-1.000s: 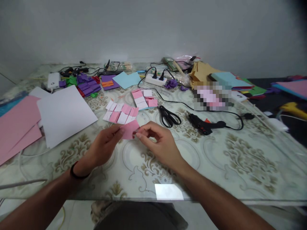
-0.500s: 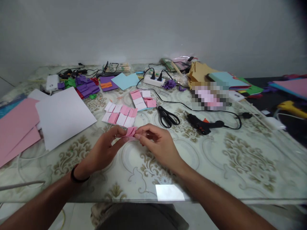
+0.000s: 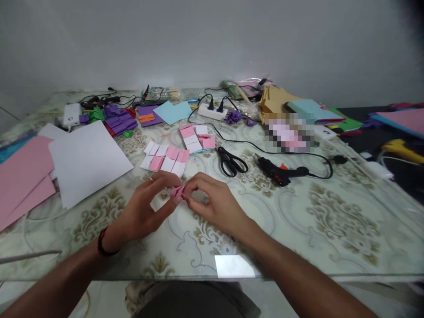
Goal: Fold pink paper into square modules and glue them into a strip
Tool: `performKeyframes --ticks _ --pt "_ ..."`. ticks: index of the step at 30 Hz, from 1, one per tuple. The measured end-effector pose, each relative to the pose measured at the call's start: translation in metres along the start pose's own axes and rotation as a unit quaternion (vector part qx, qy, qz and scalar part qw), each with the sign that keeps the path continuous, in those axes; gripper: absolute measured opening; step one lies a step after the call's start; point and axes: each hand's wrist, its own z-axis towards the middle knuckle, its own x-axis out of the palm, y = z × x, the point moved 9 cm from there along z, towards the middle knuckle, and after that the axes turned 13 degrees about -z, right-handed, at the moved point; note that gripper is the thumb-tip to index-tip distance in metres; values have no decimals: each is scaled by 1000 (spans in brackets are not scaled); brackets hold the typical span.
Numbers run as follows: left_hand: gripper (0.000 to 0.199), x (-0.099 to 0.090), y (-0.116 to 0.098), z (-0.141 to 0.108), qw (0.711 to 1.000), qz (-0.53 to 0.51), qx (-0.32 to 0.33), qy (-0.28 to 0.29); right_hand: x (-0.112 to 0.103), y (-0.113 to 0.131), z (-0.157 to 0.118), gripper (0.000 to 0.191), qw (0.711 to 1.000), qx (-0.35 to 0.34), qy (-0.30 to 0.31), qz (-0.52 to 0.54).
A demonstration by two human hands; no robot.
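Observation:
Between my two hands is a small folded piece of pink paper [image 3: 176, 191], held above the patterned table. My left hand [image 3: 147, 205] pinches its left side with thumb and fingers, and a dark band circles that wrist. Pressed against the paper's right end are the fingertips of my right hand [image 3: 215, 201]. Part of the paper is hidden by the fingers. Just beyond my hands lie folded pink and white paper pieces [image 3: 167, 158] in rows, and a second group of pink and white pieces [image 3: 195, 139] sits behind them.
Black scissors [image 3: 231, 161] and a black glue gun [image 3: 276, 170] with its cord lie to the right. A white power strip [image 3: 212, 112] is at the back. White sheets [image 3: 89, 163] and pink sheets [image 3: 24, 176] cover the left. Purple folded papers [image 3: 121, 121] lie behind.
The pink paper has been turned and tilted between my fingers, and less of its face shows. My left fingers have shifted over its top.

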Motion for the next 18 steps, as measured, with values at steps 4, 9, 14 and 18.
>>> performKeyframes --ticks 4,9,14,18 --pt "15 4 -7 2 996 81 46 10 2 6 -2 8 995 -46 -19 -91" --pt "12 6 -2 2 990 139 25 17 0 10 -1 9 991 -66 -35 -112" --pt "13 -6 -4 1 989 142 24 -41 -8 0 0 8 998 -17 -50 -44" --pt "11 -8 -3 1 990 131 20 -50 -10 -1 0 11 998 -7 -57 -24"
